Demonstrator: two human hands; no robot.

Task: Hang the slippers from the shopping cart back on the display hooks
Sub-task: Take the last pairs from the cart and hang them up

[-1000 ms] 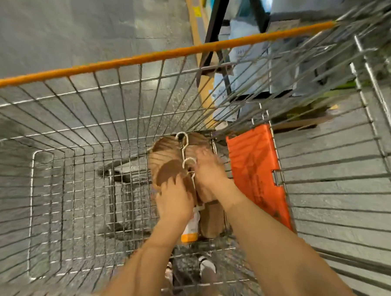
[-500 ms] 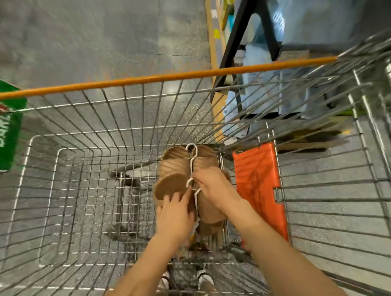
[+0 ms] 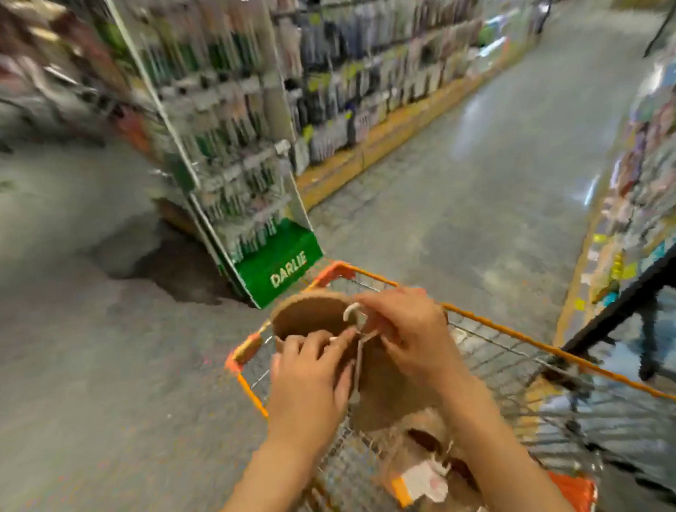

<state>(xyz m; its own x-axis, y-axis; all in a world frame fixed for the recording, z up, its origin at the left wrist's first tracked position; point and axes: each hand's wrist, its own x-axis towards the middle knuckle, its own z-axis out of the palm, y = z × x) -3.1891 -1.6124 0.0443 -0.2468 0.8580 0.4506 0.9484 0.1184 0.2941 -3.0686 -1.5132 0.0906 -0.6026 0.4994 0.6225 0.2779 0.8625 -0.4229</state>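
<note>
Here the pair of tan slippers (image 3: 312, 319) is held up above the shopping cart (image 3: 490, 349), clipped to a white plastic hanger (image 3: 357, 335) that runs down between the two soles. The left hand (image 3: 311, 378) pinches the hanger stem with curled fingers, and the right hand (image 3: 407, 334) curls round the hanger just below its hook. The slippers look light and soft, likely to flop and swing, so the stiff hanger is the sensible place to hold. Its thin hook may snap if twisted. More slippers (image 3: 428, 446) lie in the cart below.
</note>
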